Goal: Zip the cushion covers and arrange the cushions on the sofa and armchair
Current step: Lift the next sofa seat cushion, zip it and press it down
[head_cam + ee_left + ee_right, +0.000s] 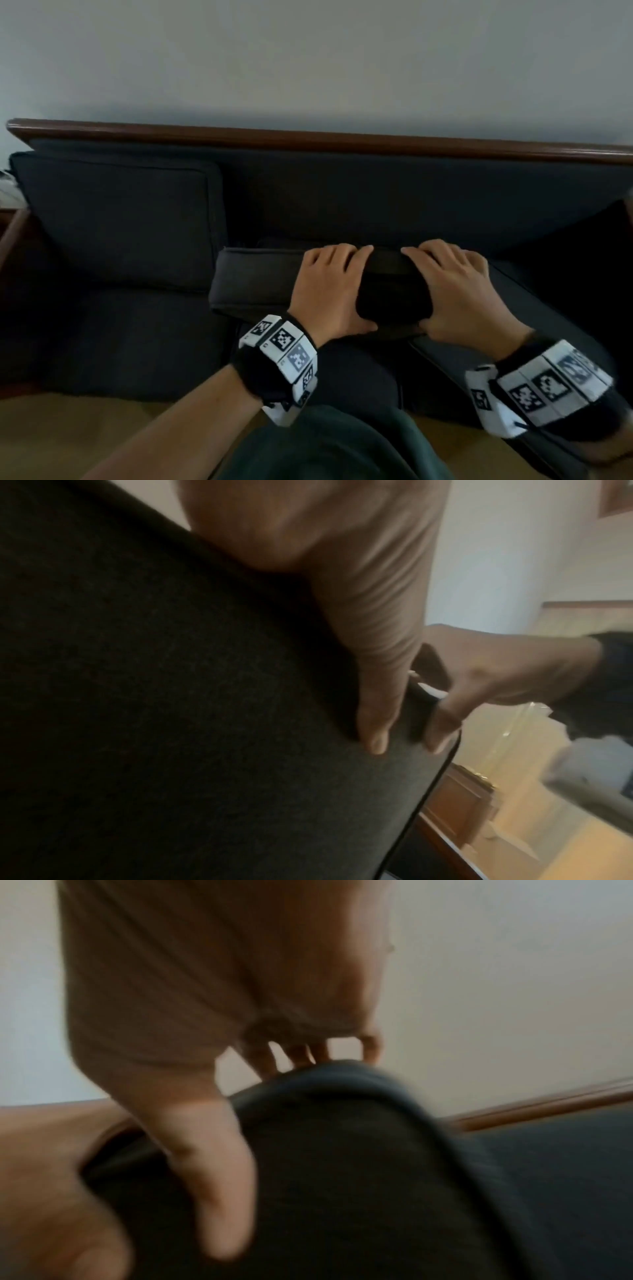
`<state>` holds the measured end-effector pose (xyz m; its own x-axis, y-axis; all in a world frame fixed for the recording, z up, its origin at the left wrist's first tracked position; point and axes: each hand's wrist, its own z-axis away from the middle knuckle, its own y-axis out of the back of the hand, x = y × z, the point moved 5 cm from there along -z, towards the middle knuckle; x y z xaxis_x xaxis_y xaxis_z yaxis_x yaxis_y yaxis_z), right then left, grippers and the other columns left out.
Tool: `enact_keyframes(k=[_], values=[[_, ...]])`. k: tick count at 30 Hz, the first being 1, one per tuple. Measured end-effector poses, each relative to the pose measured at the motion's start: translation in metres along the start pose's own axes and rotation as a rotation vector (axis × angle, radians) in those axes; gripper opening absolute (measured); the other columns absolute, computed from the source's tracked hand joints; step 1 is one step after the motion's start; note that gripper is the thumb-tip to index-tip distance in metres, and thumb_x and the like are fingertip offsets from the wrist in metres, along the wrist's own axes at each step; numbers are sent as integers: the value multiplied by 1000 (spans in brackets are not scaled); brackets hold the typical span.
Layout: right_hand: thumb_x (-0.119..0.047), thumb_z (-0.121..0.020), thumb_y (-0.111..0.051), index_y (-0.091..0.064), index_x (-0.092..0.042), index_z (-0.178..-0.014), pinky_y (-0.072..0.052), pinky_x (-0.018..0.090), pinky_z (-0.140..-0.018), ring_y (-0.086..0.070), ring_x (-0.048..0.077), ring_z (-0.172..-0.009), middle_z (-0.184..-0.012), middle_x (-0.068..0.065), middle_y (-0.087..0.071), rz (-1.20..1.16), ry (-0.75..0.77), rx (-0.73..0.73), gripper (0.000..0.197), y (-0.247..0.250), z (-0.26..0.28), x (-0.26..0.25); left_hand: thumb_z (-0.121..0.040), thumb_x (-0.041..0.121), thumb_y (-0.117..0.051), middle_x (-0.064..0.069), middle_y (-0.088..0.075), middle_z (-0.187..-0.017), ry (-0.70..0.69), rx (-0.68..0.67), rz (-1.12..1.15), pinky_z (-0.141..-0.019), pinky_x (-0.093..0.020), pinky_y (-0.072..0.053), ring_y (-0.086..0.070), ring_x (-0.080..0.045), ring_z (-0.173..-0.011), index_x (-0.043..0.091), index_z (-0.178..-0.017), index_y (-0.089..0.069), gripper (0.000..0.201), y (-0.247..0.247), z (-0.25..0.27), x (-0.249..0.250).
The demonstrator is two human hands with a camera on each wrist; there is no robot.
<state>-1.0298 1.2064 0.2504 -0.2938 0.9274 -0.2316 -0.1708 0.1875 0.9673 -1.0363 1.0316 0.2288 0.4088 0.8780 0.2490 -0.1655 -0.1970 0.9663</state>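
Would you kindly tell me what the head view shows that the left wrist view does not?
Only the head view shows the sofa with its wooden top rail and a back cushion already in place. Only the left wrist view shows wooden furniture behind. Both show the left hand and right hand gripping the dark cushion.

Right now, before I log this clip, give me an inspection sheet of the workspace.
Surface: dark sofa with wooden top rail.
Job's things: held cushion standing on edge over the seat; back cushion in place at left; zip not visible.
Clutter: nothing seen.
Grippers: left hand and right hand both grip the held cushion's upper edge, thumbs on the near face.
Cables: nothing seen.
Surroundings: pale wall, tan floor.
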Motion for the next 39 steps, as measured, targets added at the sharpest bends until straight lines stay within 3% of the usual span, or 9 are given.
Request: enact_keyframes(k=[3, 8, 11, 17, 21, 27, 30, 35, 39], values=[[-37, -47, -70, -52, -11, -129, -35, 55, -102, -54, 31, -113, -117, 5, -56, 139, -185, -29, 88, -16, 1, -7, -51, 63, -79, -5, -56, -135, -80, -17, 17, -103, -42, -40, -56, -26, -122, 14, -145, -43, 112, -2, 0, 11], [-29, -43, -72, -58, -15, -117, -34, 48, -104, -55, 29, -111, -110, 1, -59, 51, -257, 122, 77, -15, 14, 23, -43, 77, -67, 8, -53, -129, 34, -58, -23, -101, -42, -37, -54, -20, -117, 33, -141, -40, 111, 24, 25, -74], [-29, -44, -73, -57, -16, -120, -33, 48, -104, -54, 30, -113, -112, 2, -57, 41, -273, 46, 79, -12, 13, 42, -45, 64, -83, 6, -43, -129, 96, -85, 214, -107, -41, -38, -43, -17, -118, 35, -142, -37, 110, 28, 29, -99], [-66, -50, -68, -25, -18, -150, -33, 47, -109, -44, 27, -122, -131, 3, -43, 66, -62, -221, 120, -4, -5, 9, -43, 50, -87, 9, -41, -125, 27, 39, 426, -103, -45, -36, -39, -17, -114, 42, -140, -29, 114, 37, 3, -44], [-75, -48, -73, -35, -17, -144, -49, 44, -92, -56, 24, -108, -124, 0, -54, -14, 13, -18, 119, -4, 1, -16, -53, 48, -86, 16, -43, -132, -174, 60, 502, -105, -37, -30, -39, -8, -122, 36, -145, -29, 109, 43, 1, 7], [-71, -51, -69, -53, -18, -122, -47, 38, -88, -59, 21, -100, -113, -3, -61, -109, -38, 147, 90, -3, 36, 10, -53, 47, -90, 6, -37, -149, -194, -70, 692, -115, -39, -35, -37, -8, -139, 26, -147, -24, 117, -9, 0, -37], [-66, -51, -70, -54, -16, -121, -46, 36, -89, -61, 22, -99, -109, -2, -62, -126, -44, 196, 88, 0, 38, 14, -50, 55, -87, 14, -44, -133, -127, -91, 580, -105, -39, -46, -46, 0, -120, 23, -140, -35, 109, -19, -6, -46], [-64, -51, -68, -58, -14, -118, -39, 28, -86, -61, 19, -96, -105, -3, -64, -224, -16, 270, 84, 15, 32, 12, -52, 66, -73, -2, -63, -112, -228, -10, 406, -87, -42, -53, -64, -23, -95, 9, -123, -52, 93, 15, -9, -40], [-61, -53, -72, -58, -12, -119, -41, 27, -86, -59, 12, -96, -108, -2, -64, -353, 55, 372, 84, 26, 26, -7, -52, 61, -74, -2, -66, -97, -264, 100, 315, -76, -35, -52, -67, -24, -81, 9, -110, -56, 79, 69, 13, -43]])
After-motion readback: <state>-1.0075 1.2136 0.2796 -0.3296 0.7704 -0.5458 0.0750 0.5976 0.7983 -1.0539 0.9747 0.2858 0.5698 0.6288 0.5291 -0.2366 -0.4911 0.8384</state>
